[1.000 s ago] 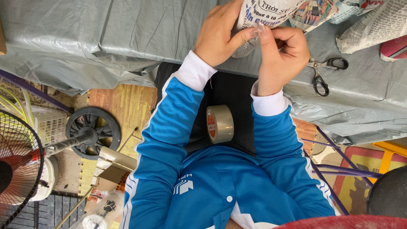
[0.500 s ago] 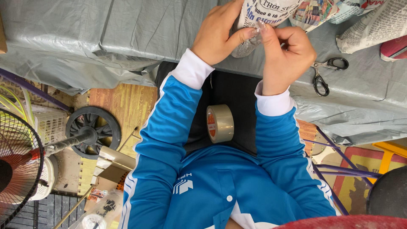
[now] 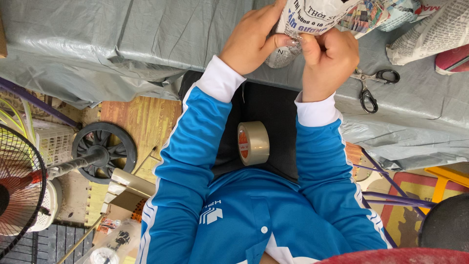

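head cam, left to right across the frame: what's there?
Standing fan → black fan base → left hand → roll of tape on the lap → right hand, both hands pinching a newspaper-wrapped bundle → scissors on the grey sheet → folded newspaper.

- The right hand (image 3: 328,54) has lifted a little from where it was a second ago, its knuckles now closer to the newspaper-wrapped bundle (image 3: 312,19).
- The left hand (image 3: 251,41) has its thumb pressed nearer the right fingertips, pinching what may be a strip of clear tape; it is too small to tell.
- The bundle has shifted slightly upward.
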The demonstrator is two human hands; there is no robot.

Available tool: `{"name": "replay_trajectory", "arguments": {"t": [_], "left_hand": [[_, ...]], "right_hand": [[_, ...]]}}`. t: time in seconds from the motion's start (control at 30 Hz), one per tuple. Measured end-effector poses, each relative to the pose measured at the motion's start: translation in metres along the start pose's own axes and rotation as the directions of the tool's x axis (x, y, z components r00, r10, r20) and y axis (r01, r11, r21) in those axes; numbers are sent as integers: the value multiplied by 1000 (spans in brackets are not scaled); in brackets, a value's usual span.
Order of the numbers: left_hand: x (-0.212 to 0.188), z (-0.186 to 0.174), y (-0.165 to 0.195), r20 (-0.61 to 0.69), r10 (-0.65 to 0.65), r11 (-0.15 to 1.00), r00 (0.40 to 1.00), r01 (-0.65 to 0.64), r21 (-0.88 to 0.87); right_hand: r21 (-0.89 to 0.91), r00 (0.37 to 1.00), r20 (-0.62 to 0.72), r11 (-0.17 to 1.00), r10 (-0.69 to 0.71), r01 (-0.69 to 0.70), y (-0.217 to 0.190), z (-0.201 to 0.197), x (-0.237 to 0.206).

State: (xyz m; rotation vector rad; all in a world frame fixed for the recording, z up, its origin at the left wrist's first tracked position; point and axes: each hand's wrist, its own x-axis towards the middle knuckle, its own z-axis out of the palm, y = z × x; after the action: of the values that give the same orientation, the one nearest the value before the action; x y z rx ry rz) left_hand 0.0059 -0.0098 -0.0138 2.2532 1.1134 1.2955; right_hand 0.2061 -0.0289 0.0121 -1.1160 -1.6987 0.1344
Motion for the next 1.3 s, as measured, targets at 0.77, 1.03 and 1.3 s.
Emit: {"name": "replay_trajectory", "arguments": {"t": [0.77,1.03,1.3], "left_hand": [[-3,-1,2,16,-49,995,999,50,-81],[2,-12,-4,146,-98,983,984,119,-142],[15,-19,33,-143,106,920,984,-151,-360]], "right_hand": [[588,756,614,507,227,-630,45,-21,28],[562,762,632,591,144,-578,56,-17,29],[558,770,633,641,84,-528,50,-40,11]]}}
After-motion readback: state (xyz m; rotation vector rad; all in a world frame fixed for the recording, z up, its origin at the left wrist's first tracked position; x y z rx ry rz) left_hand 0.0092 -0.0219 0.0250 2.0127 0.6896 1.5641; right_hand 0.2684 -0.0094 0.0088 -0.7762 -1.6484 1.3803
